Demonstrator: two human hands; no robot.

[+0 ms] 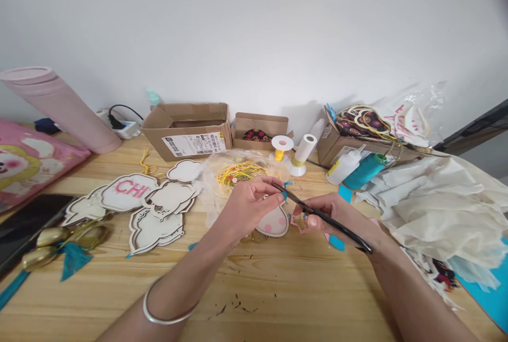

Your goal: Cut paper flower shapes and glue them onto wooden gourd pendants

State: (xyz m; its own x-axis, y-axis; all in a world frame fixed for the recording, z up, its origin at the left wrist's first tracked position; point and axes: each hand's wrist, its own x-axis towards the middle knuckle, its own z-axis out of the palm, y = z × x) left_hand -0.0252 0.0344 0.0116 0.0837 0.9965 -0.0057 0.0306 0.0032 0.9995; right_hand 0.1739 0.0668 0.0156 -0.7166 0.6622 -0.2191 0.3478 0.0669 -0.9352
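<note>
My right hand (333, 217) is wrapped round a long slim black tool (337, 224), which looks like tweezers. Its thin end points up and left to my left hand (254, 201). There the left thumb and fingers are pinched together at the tool's tip. A small bit of teal shows at the thumb tip; whatever those fingers hold is too small to make out. Under the hands lies a pale, white-edged piece with pink dots (273, 223), partly covered by the left hand. A small pink frame-like piece (300, 224) is just below the right fingers.
Plastic with yellow cords (242, 172) lies behind the hands. Cloud-shaped pieces (159, 231) and brass bells (51, 241) are on the left. An open cardboard box (186, 143), a white spool (282, 144), a glue bottle (343, 167) and teal thread (363, 172) stand behind. Crumpled cloth (440, 199) covers the right.
</note>
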